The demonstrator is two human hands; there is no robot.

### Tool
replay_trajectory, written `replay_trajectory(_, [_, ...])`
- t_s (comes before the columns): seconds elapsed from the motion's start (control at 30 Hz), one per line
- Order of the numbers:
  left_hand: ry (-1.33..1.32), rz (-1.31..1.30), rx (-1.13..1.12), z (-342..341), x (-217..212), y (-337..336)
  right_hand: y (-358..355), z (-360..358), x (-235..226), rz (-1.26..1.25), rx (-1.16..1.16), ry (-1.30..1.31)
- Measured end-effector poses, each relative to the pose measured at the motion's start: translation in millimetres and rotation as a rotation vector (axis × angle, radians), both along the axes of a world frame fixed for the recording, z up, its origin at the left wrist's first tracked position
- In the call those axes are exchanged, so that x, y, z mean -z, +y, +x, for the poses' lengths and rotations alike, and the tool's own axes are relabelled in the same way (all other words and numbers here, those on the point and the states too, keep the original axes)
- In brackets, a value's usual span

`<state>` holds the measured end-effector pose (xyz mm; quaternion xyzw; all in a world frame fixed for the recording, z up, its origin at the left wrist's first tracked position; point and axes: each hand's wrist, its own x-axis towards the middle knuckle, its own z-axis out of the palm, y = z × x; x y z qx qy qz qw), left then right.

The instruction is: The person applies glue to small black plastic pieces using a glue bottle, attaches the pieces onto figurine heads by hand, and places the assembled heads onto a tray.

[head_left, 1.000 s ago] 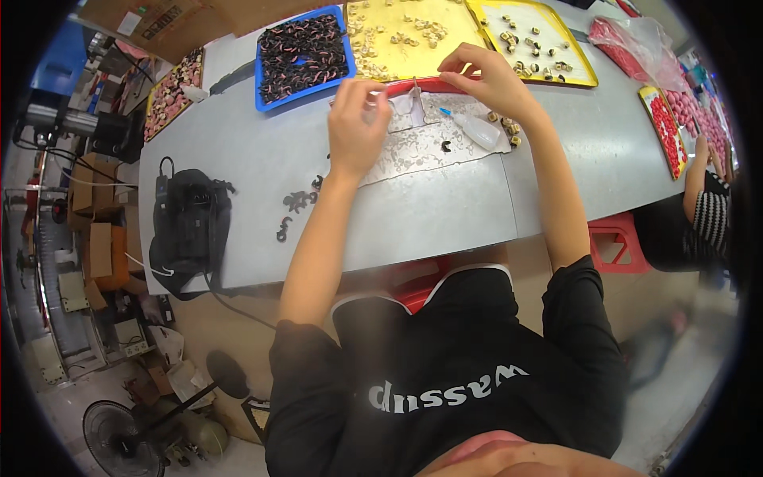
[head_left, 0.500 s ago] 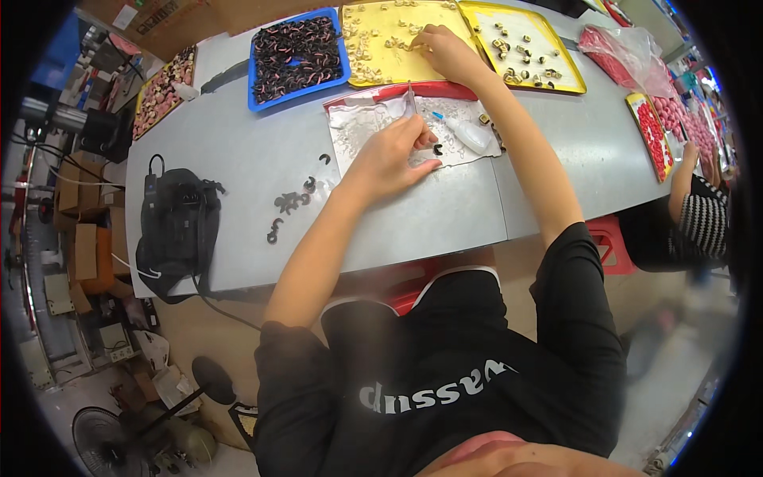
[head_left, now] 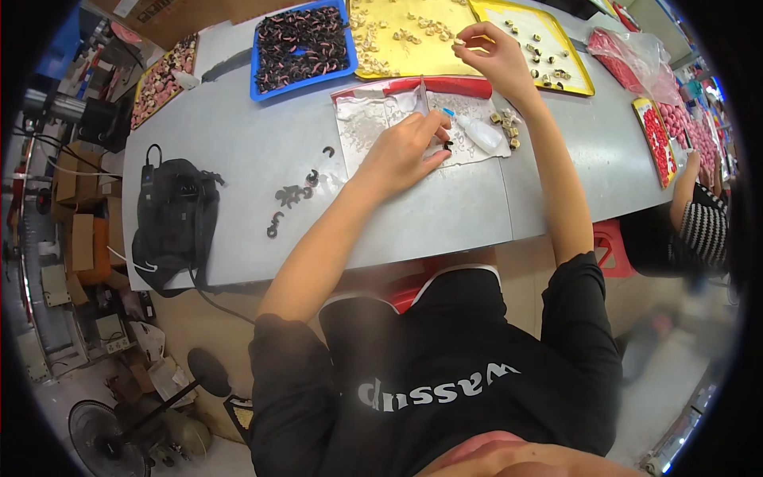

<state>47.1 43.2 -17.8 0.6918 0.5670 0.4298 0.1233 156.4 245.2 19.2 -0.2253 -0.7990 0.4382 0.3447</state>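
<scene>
My left hand (head_left: 404,153) is closed round a slim metal tool that looks like tweezers (head_left: 424,97), its pointed end sticking up away from me. A small black C-shaped piece (head_left: 448,146) is at its thumb and fingertips; whether it is pinched or lies on the cloth I cannot tell. Under that hand is a crumpled white cloth (head_left: 362,119). My right hand (head_left: 499,62) is raised over the yellow trays, thumb and forefinger pinching a tiny cream-coloured piece (head_left: 458,42). Between the hands lies a white squeeze bottle (head_left: 482,135) with a blue tip, next to several small cream-and-black pieces (head_left: 509,127).
A blue tray (head_left: 351,60) of black and pink curved pieces stands beside a yellow tray (head_left: 381,73) of cream pieces and another yellow-rimmed tray (head_left: 584,79). Loose black pieces (head_left: 292,195) and a black bag (head_left: 179,222) are at left. A co-worker's arm (head_left: 683,183) shows at right.
My right hand has lifted from the cream pieces in the yellow tray and moved right and nearer, with a tiny piece in its fingertips. My left hand stays over the cloth.
</scene>
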Motion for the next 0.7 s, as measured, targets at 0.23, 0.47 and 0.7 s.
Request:
replay_trajectory(0.23, [0.008,-0.055,-0.005,-0.4,-0.9,5.6,-35.6,27.5,-7.3,-0.328,-0.150,0.118])
replay_trajectory(0.47, [-0.139,0.360,-0.166,-3.8,-7.8,4.1,-58.1,26.1,-8.5,-0.487,-0.348,0.163])
replay_trajectory(0.7, [-0.133,0.574,-0.253,-6.7,-6.1,5.9,-68.6,23.3,-4.7,-0.721,-0.507,0.200])
